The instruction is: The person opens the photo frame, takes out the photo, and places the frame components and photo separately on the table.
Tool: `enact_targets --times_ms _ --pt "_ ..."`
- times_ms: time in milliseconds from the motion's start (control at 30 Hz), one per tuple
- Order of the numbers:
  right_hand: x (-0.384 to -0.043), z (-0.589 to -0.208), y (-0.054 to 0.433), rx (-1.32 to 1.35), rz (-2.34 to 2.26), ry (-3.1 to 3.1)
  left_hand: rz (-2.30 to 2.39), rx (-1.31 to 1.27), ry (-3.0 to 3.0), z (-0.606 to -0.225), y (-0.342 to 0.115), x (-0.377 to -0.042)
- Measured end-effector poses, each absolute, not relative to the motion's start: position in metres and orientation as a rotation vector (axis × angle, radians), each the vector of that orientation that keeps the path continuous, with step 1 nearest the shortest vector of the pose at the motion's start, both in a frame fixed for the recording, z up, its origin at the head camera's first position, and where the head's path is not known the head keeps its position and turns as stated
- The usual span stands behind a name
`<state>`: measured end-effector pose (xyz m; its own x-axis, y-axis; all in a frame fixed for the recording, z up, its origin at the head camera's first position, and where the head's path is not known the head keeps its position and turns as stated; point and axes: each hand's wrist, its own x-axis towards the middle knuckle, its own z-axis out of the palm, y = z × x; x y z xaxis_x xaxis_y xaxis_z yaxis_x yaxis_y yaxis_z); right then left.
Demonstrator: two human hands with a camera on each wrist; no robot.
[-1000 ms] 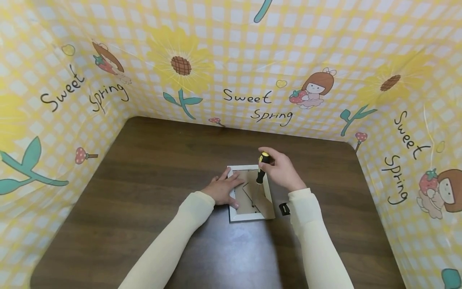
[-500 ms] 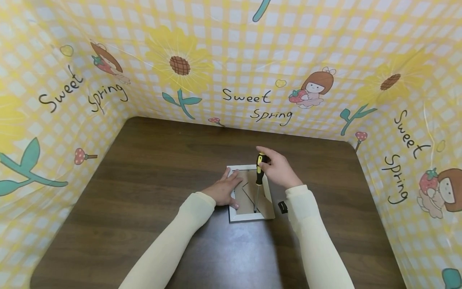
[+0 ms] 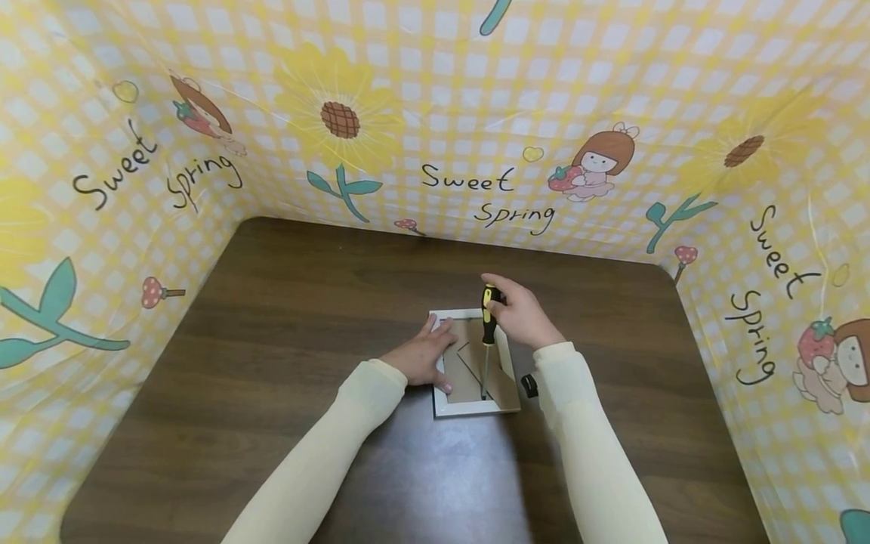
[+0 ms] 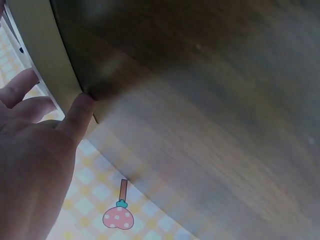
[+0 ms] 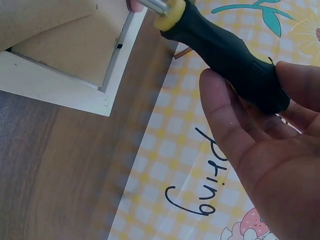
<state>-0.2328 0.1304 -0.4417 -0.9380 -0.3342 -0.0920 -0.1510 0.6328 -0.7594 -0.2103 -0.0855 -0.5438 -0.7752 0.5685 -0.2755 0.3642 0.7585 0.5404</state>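
Note:
A white picture frame (image 3: 469,409) lies back up on the table, its brown backing board (image 3: 462,381) showing. My left hand (image 3: 418,360) rests spread on the frame's left side; in the left wrist view one finger (image 4: 80,112) touches the outer side wall. With my right hand (image 3: 529,313) I hold a black and yellow screwdriver (image 3: 488,316) by its handle, nearly upright over the frame. Its shaft points down to a small dark spot by the near inner edge. In the right wrist view, the fingers and thumb grip the dark handle (image 5: 230,60).
Just right of the frame, near the right sleeve, is a small black object (image 3: 529,385). The dark wooden table (image 3: 272,317) is walled on three sides by a yellow checked cloth (image 3: 435,98) with printed flowers and lettering.
The screwdriver has shifted slightly left and straightened, its tip now by the frame's near inner edge. My right hand moved left with it. My left hand and the frame stay put.

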Motion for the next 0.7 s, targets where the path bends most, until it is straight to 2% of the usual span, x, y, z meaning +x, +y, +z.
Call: enact_targets --times_ms 433,700 --pt "-0.2334 -0.44 0.1216 -0.433 -1.181 2.623 0.504 0.756 2.658 -0.5472 -0.0809 -0.2027" --pt "-0.2323 -0.4401 0.1215 -0.456 -1.194 2.626 0.602 0.707 2.582 -0.5413 -0.0789 -0.2016"
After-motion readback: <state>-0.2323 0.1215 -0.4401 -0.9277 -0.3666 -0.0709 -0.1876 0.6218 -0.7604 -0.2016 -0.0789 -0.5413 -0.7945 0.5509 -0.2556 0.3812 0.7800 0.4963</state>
